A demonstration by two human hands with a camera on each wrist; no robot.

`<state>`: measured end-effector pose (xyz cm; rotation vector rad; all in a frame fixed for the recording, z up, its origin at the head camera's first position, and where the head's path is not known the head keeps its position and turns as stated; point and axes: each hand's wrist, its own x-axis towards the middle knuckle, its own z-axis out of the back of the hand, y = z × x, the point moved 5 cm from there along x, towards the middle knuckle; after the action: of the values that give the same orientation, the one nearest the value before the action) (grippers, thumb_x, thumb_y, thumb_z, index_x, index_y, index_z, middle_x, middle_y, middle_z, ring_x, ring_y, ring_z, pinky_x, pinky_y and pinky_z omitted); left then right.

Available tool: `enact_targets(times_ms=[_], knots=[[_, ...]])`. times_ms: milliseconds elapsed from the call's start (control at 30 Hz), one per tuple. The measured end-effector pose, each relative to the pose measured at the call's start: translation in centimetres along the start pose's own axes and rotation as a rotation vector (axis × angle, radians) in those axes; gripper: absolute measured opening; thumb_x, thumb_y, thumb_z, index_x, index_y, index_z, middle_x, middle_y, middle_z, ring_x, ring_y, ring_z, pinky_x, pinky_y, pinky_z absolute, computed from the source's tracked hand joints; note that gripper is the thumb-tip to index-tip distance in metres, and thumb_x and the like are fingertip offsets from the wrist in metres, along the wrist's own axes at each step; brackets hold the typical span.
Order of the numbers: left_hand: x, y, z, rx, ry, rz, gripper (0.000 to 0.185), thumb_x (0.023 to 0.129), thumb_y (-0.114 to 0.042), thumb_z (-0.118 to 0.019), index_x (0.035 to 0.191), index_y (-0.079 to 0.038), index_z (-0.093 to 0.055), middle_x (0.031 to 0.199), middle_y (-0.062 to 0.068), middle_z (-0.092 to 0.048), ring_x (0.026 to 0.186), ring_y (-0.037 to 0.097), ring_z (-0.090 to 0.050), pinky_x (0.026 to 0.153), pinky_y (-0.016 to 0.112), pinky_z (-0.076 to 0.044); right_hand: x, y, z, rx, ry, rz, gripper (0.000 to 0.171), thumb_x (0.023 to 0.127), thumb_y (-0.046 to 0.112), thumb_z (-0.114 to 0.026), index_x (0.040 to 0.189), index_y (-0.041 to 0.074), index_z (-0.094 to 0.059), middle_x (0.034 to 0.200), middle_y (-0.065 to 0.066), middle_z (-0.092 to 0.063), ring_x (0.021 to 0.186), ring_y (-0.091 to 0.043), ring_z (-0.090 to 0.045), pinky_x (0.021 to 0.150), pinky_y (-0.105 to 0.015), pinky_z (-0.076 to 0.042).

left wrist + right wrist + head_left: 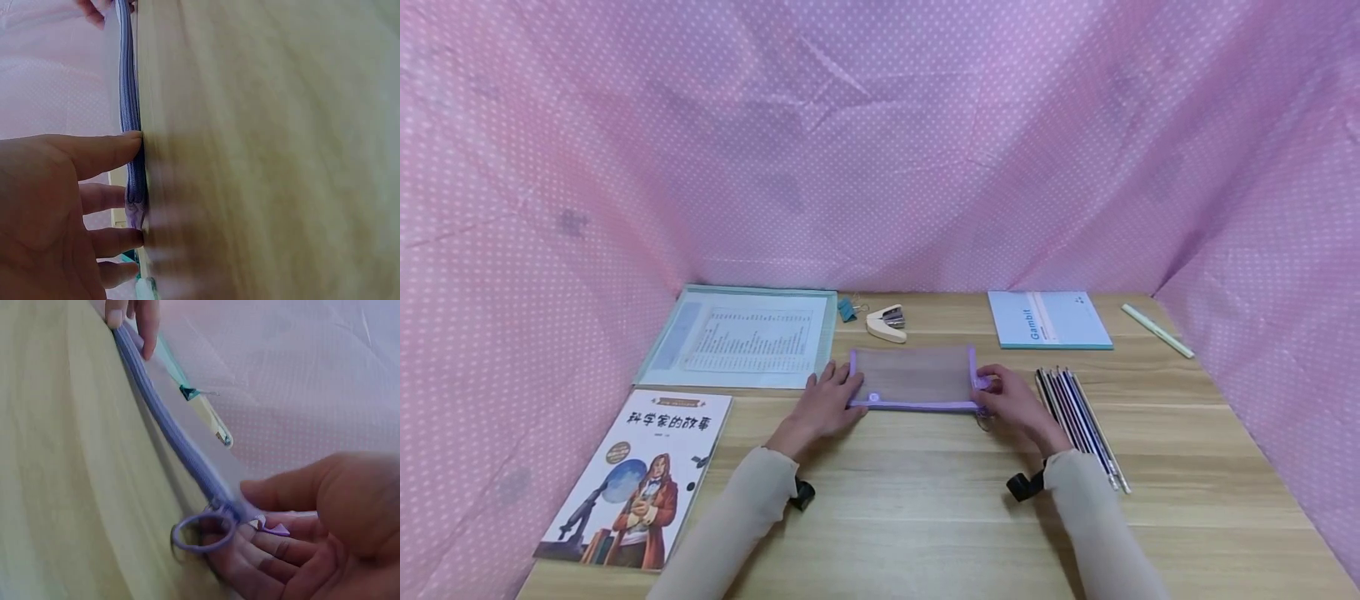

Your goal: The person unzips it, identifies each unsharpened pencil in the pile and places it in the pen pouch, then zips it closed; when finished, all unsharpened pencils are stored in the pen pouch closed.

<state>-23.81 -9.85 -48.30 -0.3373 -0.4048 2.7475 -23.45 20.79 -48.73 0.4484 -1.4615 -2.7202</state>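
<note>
A see-through zip pouch (913,377) with purple edging lies on the table, its zipper (172,428) along the side nearest me. My left hand (829,404) rests at the pouch's left end with fingers spread. In the left wrist view, that thumb (119,153) touches the zipper edge. At the right end, my right hand (1011,402) pinches the pouch's corner, thumb on top and fingers curled beneath. A purple pull ring (205,531) hangs at the zipper's end beside those fingers. Whatever may be inside the pouch cannot be made out.
Several pencils (1078,425) lie right of my right hand. Behind the pouch are a cream stapler (886,323) and a teal binder clip (847,310). A document folder (745,337) and book (640,479) lie left; a blue notebook (1051,320) and green pen (1157,331) lie back right.
</note>
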Motion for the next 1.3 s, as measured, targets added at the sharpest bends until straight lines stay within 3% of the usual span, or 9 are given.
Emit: enact_targets(times_ms=[167, 300, 433, 533, 633, 800, 900, 1133, 1300], knots=[[-0.8, -1.2, 0.9, 0.019, -0.077, -0.031, 0.065, 0.096, -0.039, -0.062, 0.151, -0.013, -0.04, 0.163, 0.019, -0.029, 0.153, 0.047, -0.02, 0.119, 0.07, -0.02, 0.5, -0.7, -0.1, 0.055, -0.006, -0.043, 0.047, 0.095, 0.011, -0.065, 0.136, -0.002, -0.049, 0.112, -0.025, -0.067, 0.09, -0.019, -0.066, 0.076, -0.028, -0.058], [-2.2, -5.4, 1.2, -0.085, -0.172, -0.14, 0.06, 0.096, -0.033, -0.064, 0.146, -0.008, -0.045, 0.152, 0.021, -0.045, 0.145, 0.042, -0.037, 0.117, 0.061, -0.034, 0.6, -0.9, -0.1, 0.052, 0.001, -0.06, 0.047, 0.095, 0.013, -0.066, 0.137, -0.001, -0.05, 0.11, -0.022, -0.067, 0.09, -0.018, -0.066, 0.074, -0.026, -0.056], [-2.2, -11.1, -1.6, -0.42, 0.013, -0.259, 0.054, 0.095, -0.029, -0.064, 0.142, -0.004, -0.052, 0.121, 0.014, -0.067, 0.108, 0.023, -0.064, 0.093, 0.036, -0.055, 0.5, -1.1, 0.4, 0.048, -0.009, -0.053, 0.046, 0.095, 0.012, -0.066, 0.136, -0.001, -0.05, 0.109, -0.022, -0.069, 0.087, -0.016, -0.066, 0.072, -0.025, -0.056], [-1.2, -14.1, -4.2, -0.622, 0.191, -0.239, 0.053, 0.094, -0.028, -0.063, 0.141, -0.006, -0.053, 0.095, 0.003, -0.07, 0.079, 0.009, -0.061, 0.071, 0.022, -0.051, 0.6, -1.1, 0.5, 0.053, -0.021, -0.037, 0.045, 0.094, 0.011, -0.066, 0.135, -0.002, -0.05, 0.106, -0.022, -0.069, 0.084, -0.015, -0.065, 0.071, -0.024, -0.055], [-0.1, -15.7, -5.7, -0.692, 0.255, -0.193, 0.055, 0.093, -0.025, -0.061, 0.144, -0.008, -0.051, 0.084, -0.001, -0.066, 0.067, 0.006, -0.055, 0.064, 0.02, -0.046, 0.8, -1.1, 0.4, 0.065, -0.015, -0.027, 0.045, 0.094, 0.011, -0.066, 0.135, -0.002, -0.05, 0.104, -0.021, -0.07, 0.084, -0.014, -0.065, 0.071, -0.024, -0.054], [1.1, -16.9, -6.5, -0.724, 0.277, -0.125, 0.061, 0.088, -0.022, -0.061, 0.146, -0.008, -0.049, 0.108, 0.008, -0.068, 0.069, 0.013, -0.057, 0.071, 0.025, -0.048, 0.8, -1.1, 0.1, 0.095, -0.003, -0.061, 0.045, 0.094, 0.011, -0.066, 0.135, -0.001, -0.05, 0.104, -0.019, -0.07, 0.087, -0.015, -0.065, 0.074, -0.024, -0.054], [1.6, -17.2, -6.5, -0.725, 0.273, -0.103, 0.061, 0.086, -0.024, -0.063, 0.144, -0.007, -0.052, 0.134, 0.009, -0.063, 0.091, 0.015, -0.062, 0.087, 0.026, -0.05, 0.9, -1.1, 0.0, 0.086, -0.005, -0.068, 0.045, 0.094, 0.01, -0.066, 0.135, -0.001, -0.051, 0.103, -0.019, -0.07, 0.086, -0.015, -0.065, 0.073, -0.025, -0.054], [2.4, -16.7, -6.1, -0.827, 0.045, -0.048, 0.012, 0.084, -0.015, -0.07, 0.086, -0.003, -0.067, 0.079, 0.002, -0.062, 0.069, 0.01, -0.053, 0.061, 0.02, -0.043, 0.8, -1.0, 0.0, 0.101, 0.013, -0.048, 0.047, 0.094, 0.007, -0.065, 0.137, -0.003, -0.048, 0.102, -0.022, -0.071, 0.085, -0.014, -0.067, 0.075, -0.025, -0.056], [2.5, -15.4, -4.9, -0.729, -0.154, -0.018, 0.005, 0.083, -0.004, -0.067, 0.08, -0.006, -0.071, 0.078, 0.003, -0.071, 0.067, 0.006, -0.058, 0.062, 0.018, -0.048, 0.8, -0.9, 0.0, 0.101, 0.003, -0.063, 0.047, 0.093, 0.005, -0.066, 0.136, -0.002, -0.05, 0.104, -0.021, -0.071, 0.085, -0.013, -0.066, 0.074, -0.023, -0.056]])
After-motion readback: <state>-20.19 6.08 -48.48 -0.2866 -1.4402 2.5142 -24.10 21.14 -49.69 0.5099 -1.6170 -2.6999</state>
